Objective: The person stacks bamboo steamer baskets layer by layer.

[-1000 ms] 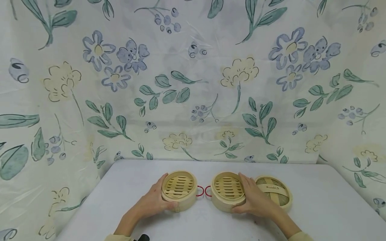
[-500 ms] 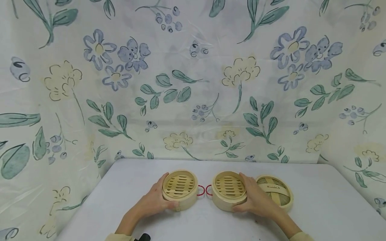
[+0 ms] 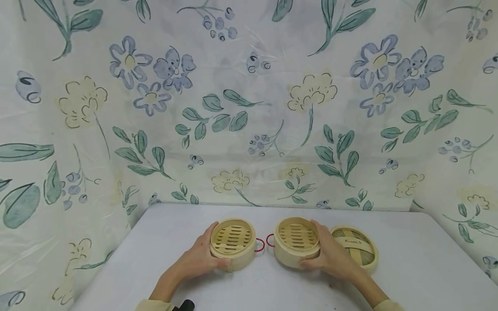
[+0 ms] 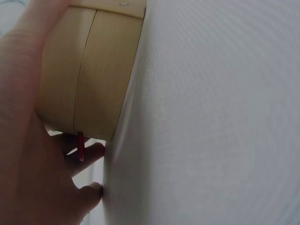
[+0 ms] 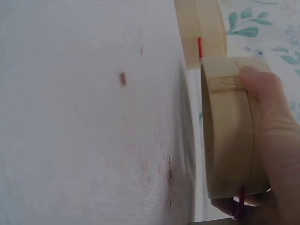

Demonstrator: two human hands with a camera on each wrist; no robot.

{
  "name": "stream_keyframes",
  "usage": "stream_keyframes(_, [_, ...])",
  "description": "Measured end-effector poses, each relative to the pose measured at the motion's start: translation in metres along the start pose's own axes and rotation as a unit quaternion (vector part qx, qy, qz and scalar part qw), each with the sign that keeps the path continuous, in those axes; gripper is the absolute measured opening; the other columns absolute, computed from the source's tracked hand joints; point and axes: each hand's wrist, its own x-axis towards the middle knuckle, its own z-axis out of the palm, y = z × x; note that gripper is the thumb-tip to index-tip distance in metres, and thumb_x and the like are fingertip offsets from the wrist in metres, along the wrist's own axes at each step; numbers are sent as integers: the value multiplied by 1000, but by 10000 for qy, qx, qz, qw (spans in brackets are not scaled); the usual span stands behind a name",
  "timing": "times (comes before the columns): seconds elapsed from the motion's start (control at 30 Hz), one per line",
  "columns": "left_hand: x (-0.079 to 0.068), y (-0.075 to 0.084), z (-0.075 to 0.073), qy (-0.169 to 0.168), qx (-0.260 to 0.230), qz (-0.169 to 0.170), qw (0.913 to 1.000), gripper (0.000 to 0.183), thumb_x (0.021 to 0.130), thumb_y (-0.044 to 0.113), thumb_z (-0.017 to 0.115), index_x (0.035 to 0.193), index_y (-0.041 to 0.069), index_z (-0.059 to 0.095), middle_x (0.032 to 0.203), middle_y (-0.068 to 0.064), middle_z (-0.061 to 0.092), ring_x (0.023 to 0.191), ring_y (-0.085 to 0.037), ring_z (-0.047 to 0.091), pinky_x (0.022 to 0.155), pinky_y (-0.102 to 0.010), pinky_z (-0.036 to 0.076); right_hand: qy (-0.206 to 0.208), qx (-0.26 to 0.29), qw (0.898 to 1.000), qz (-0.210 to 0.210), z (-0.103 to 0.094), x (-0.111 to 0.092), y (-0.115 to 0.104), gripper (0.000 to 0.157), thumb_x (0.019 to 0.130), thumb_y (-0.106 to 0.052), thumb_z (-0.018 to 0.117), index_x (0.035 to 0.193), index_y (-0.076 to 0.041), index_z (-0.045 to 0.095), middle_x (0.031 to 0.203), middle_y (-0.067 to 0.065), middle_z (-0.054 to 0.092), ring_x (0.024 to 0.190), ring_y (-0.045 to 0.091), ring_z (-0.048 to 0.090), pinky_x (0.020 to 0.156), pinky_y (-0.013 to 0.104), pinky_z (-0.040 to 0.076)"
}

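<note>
Both your grips are occupied. Your left grip [image 3: 200, 258] holds the left steamer basket [image 3: 232, 239], fingers round its left wall and thumb on the near wall. In the left wrist view that basket's base meets the counter [image 3: 268, 289].

Your right grip [image 3: 331, 255] holds the right steamer basket [image 3: 297, 236], thumb on the near wall, fingers at its right side. In the right wrist view its base is off the counter, with a strip of the underside visible. Both slatted tops face up.

The two baskets sit side by side at mid-counter, apart. Between them, the left basket's red handle [image 3: 260, 245] and the right basket's red handle [image 3: 270, 240] point towards each other, just apart.

A round bamboo lid [image 3: 361, 247] lies to the right, partly hidden by your right grip; you cannot tell whether the two touch. Dark specks [image 5: 123, 78] mark the counter. At the near edge, left, is a black object [image 3: 187, 305], cut off by the frame. A floral cloth [image 3: 233, 147] hangs at the far side.
</note>
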Motion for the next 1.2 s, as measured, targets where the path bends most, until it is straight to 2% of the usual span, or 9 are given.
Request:
stream_keyframes(0.3, [1, 1, -2, 10, 10, 80, 10000, 121, 58, 67, 72, 147, 15, 9, 142, -14, 34, 129, -31, 34, 97, -57, 33, 312, -177, 9993, 50, 0, 4, -5, 125, 51, -73, 71, 145, -10, 19, 140, 14, 35, 126, 28, 40, 99, 47, 37])
stream_keyframes(0.57, [3, 0, -3, 90, 115, 223, 9996, 121, 58, 67, 72, 147, 14, 10, 140, -15, 37, 128, -31, 36, 95, -57, 36, 459, -127, 9984, 299, -4, 8, -16, 123, 50, -70, 74, 145, -13, 20, 137, 13, 38, 121, 27, 44, 95, 49, 40])
stream_keyframes(0.87, [2, 0, -1, 48, 110, 179, 9998, 121, 59, 67, 72, 147, 15, 9, 142, -15, 34, 129, -32, 34, 95, -58, 35, 654, 168, 9977, -65, -8, 20, -26, 120, 52, -64, 78, 144, -11, 21, 136, 13, 38, 123, 27, 40, 98, 49, 38])
stream_keyframes(1.07, [1, 1, 0, -54, 13, -49, 10000, 122, 56, 68, 72, 147, 19, 8, 142, -14, 34, 130, -31, 34, 95, -60, 34, 692, 388, 9964, -295, -2, 28, -38, 117, 53, -63, 78, 143, -14, 23, 136, 9, 39, 124, 23, 40, 97, 49, 38])
stream_keyframes(1.2, [1, 1, 0, -12, 7, -21, 10000, 121, 56, 67, 73, 146, 18, 9, 140, -15, 36, 128, -32, 36, 95, -58, 35, 666, 439, 9965, -268, 3, 31, -48, 118, 53, -64, 77, 144, -14, 21, 137, 8, 37, 123, 23, 41, 96, 48, 39])
